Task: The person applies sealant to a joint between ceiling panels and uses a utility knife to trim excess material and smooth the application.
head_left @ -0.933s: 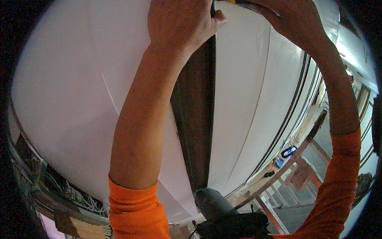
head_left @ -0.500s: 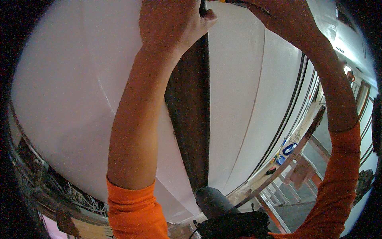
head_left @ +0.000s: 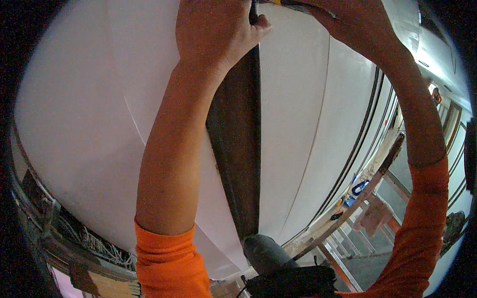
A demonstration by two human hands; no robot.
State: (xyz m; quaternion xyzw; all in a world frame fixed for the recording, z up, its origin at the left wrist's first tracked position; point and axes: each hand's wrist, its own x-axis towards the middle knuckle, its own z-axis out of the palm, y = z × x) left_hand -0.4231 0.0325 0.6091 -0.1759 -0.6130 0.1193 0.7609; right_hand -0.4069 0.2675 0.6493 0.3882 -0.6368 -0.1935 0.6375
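Both my arms, in orange sleeves, reach up along a white panelled surface (head_left: 293, 124). At the top, my left hand (head_left: 216, 32) lies against the panel's edge, its thumb bent beside a narrow black piece (head_left: 254, 12). The other fingers are out of frame or hidden, so what they hold cannot be made out. My right hand (head_left: 355, 17) is closed around a slim tool with black and yellow parts (head_left: 293, 5); its tip is cut off by the upper edge. Below my left hand runs a long dark brown strip (head_left: 238, 144) that narrows downward between the white panels.
A wooden-railed metal frame (head_left: 348, 218) with a pinkish cloth (head_left: 373, 216) stands at lower right. Blue items (head_left: 355, 191) lie beside it. Bundled wires (head_left: 94, 243) run along the lower left. My grey-clad leg (head_left: 268, 253) and a black pouch (head_left: 293, 283) are at the bottom.
Both hands have shifted down very slightly in view, and a little more of the black and yellow tool shows. Otherwise the scene looks the same.
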